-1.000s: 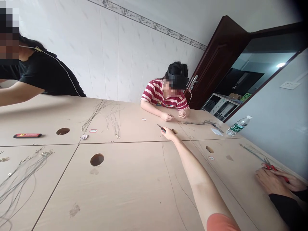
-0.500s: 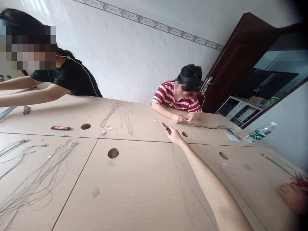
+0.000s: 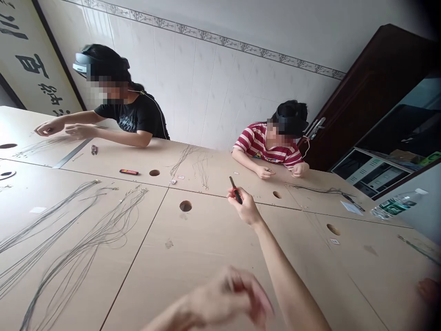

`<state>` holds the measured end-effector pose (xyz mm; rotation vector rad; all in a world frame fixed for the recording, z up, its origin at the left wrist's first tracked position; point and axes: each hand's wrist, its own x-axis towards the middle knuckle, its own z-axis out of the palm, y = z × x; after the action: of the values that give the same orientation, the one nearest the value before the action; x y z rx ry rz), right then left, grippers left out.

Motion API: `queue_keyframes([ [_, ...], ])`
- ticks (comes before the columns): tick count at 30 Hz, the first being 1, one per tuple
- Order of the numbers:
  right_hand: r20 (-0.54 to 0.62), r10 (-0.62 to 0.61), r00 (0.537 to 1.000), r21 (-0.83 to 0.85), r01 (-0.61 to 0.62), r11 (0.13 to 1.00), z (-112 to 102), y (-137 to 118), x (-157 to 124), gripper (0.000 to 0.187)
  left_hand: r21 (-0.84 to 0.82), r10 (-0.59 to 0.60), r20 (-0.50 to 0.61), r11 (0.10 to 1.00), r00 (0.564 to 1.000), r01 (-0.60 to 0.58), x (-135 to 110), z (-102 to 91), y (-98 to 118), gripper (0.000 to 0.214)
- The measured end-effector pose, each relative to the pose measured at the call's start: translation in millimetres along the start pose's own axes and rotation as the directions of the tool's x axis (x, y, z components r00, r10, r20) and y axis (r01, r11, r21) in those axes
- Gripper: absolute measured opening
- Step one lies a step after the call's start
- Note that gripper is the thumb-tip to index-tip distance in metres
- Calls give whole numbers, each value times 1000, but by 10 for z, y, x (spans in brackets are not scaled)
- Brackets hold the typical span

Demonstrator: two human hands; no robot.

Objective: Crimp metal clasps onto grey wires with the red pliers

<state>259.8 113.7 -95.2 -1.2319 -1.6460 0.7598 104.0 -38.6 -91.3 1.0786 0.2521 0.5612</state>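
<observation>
My right hand [image 3: 246, 207] is closed around a slim tool with a red-and-black handle [image 3: 237, 193]. The tool's thin dark end points up and away from me; I cannot make out its exact kind. Both are raised over the middle of the table [image 3: 206, 243]. Nearer to me, my left hand [image 3: 223, 294] hangs over the near part of the table, blurred by motion. Its fingers are loosely bent and apart, and I see nothing in them. A wide space separates it from the tool.
Bundles of thin grey cords [image 3: 86, 230] spread across the left. Several round holes, one nearby [image 3: 185, 206], pierce the table. A red-and-black case [image 3: 129, 172] lies beyond the seam. Two people sit opposite, their hands at the tabletop. A water bottle [image 3: 396, 204] lies tilted at right.
My left hand has come into view at the bottom. My right hand has drawn back slightly with the tool, which now points more upward. The view has swung left.
</observation>
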Motion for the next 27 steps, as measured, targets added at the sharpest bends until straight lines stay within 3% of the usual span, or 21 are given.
queue_keyframes([
  [1, -33, -2, 999, 43, 3, 999, 41, -152, -80, 19, 41, 68, -201, 997, 977, -61, -26, -101, 174, 15],
  [3, -97, -6, 995, 117, 17, 993, 137, -473, -261, 20, 132, 254, -507, 967, 824, -217, -87, -263, 503, 11],
  [4, -126, -11, 992, 145, 29, 989, 192, -628, -359, 18, 192, 316, -568, 949, 760, -251, -118, -320, 633, 11],
  [6, -139, -15, 990, 278, 54, 959, 304, -886, -555, 16, 258, 355, -621, 934, 698, -246, -170, -386, 795, 19],
  [9, -73, -39, 997, 447, 68, 892, 443, -1095, -784, 17, 239, 342, -611, 939, 714, -245, -203, -395, 831, 25],
  [15, -94, -41, 995, 560, 87, 824, 515, -1125, -916, 16, 159, 332, -573, 942, 750, -296, -194, -311, 806, 24],
  [27, -103, -77, 992, 505, 119, 855, 437, -1123, -959, 17, 124, 318, -560, 945, 765, -303, -214, -253, 840, 23],
])
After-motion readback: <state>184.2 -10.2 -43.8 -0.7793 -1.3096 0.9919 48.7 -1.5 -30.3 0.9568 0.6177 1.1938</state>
